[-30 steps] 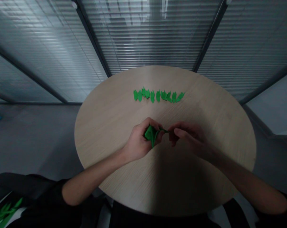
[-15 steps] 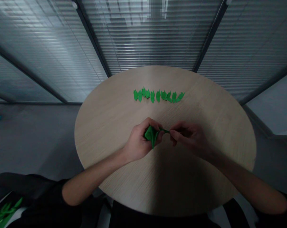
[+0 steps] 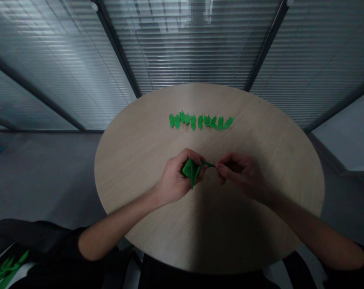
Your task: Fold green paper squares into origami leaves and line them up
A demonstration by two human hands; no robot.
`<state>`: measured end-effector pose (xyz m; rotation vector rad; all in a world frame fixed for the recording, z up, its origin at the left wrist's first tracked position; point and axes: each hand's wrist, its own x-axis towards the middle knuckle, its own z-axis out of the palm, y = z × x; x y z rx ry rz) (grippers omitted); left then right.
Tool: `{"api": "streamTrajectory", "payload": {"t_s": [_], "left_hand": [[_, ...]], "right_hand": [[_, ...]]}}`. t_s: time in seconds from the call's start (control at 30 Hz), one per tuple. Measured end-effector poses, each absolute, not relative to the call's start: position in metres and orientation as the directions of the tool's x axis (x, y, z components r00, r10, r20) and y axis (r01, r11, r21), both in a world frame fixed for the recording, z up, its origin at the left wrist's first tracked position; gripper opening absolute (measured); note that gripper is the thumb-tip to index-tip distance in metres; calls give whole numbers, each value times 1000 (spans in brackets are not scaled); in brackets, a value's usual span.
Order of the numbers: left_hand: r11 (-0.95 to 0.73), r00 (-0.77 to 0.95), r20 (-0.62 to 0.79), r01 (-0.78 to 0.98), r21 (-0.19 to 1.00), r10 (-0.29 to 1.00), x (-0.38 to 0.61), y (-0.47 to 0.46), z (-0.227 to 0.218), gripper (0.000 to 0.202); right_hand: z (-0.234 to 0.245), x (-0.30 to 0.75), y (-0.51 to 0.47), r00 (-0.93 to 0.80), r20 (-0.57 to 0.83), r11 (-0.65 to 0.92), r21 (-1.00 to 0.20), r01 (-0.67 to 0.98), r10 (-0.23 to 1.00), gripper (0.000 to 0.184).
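A green origami figure [image 3: 190,169] of folded paper is held over the near middle of the round table. My left hand [image 3: 177,176] is closed around its body, with broad flaps and a downward point showing between thumb and fingers. From its right side a narrow pointed tip [image 3: 208,164] sticks out. My right hand [image 3: 240,174] pinches the end of that tip between thumb and forefinger. The fingers hide part of the paper.
Several small green folded-paper pieces [image 3: 193,122] lie in a row toward the table's [image 3: 133,160] far side. More green folded pieces [image 3: 9,269] are at the lower left, beside my arm. Glass panels with blinds [image 3: 191,60] stand behind the table.
My left hand and the origami figure have shifted very slightly left, and the figure has turned a little. The right hand keeps its pinch on the tip. The row of pieces is unchanged.
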<state>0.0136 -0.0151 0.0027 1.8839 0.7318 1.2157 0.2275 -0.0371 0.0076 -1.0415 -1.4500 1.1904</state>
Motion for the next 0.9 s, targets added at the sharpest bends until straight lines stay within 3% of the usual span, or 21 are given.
{"api": "streamTrajectory", "payload": {"t_s": [0.4,0.63,0.9], "left_hand": [[-529,393,468,57,847,791,15,-16,4,18],[-533,438,458,59,844,773,14,-17,2,16],[-597,462,508,62,800,727,8,-13,-2,39]], "right_hand": [[4,227,-36,-252,162,182,-982,57,954,20],[8,225,-37,-209,160,178,-981,73,965,27],[3,226,-36,-195,148,153,-988,12,970,30]]}}
